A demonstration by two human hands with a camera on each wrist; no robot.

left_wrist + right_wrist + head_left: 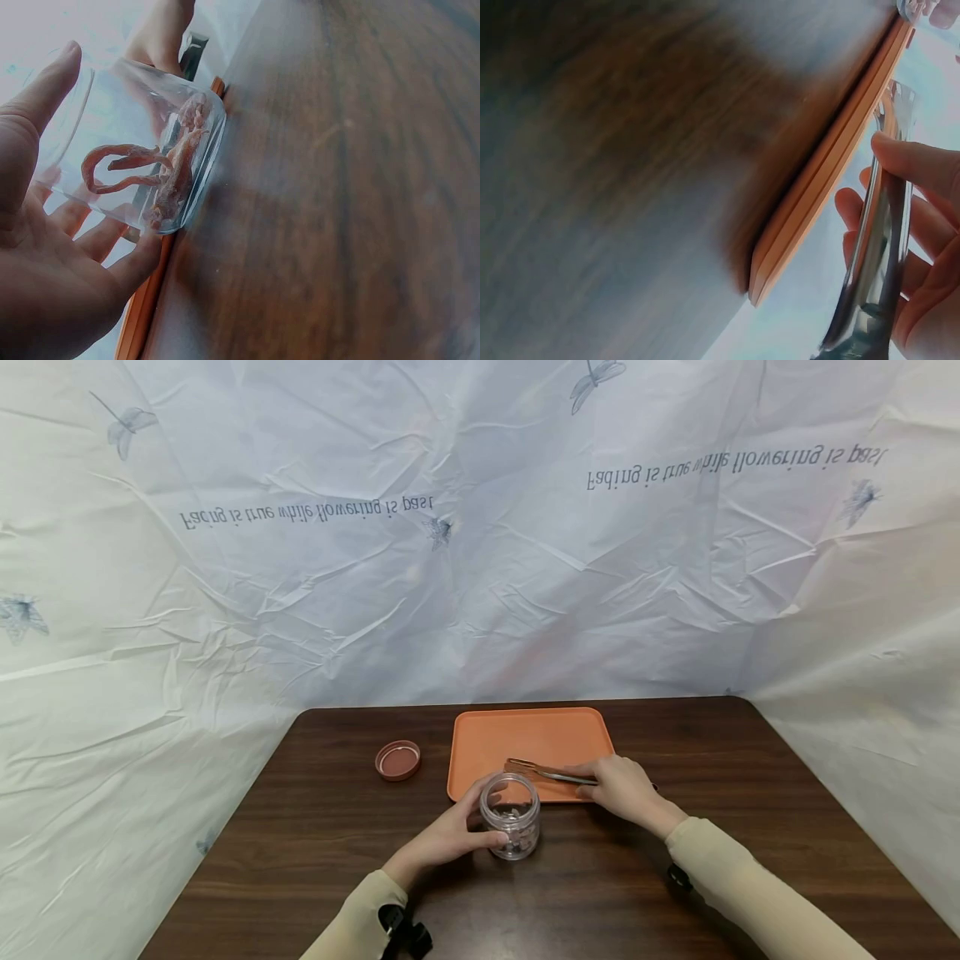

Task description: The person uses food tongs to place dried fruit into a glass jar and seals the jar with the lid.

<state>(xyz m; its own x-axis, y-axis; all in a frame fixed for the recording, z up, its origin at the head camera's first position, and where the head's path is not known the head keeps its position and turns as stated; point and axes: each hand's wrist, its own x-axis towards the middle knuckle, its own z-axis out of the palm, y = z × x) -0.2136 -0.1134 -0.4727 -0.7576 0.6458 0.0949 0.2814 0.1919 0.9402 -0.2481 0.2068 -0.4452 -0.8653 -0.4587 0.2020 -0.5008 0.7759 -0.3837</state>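
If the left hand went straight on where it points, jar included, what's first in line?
Probably the near edge of the orange tray, just beyond the jar the left hand holds; whether they'd pass over that rim is unclear.

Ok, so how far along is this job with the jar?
Done: the lid is off, lying on the table. In hand: the left hand holds the jar, the right hand holds tongs over the tray. Likely to go: dealing with the strips inside the jar, then relidding it.
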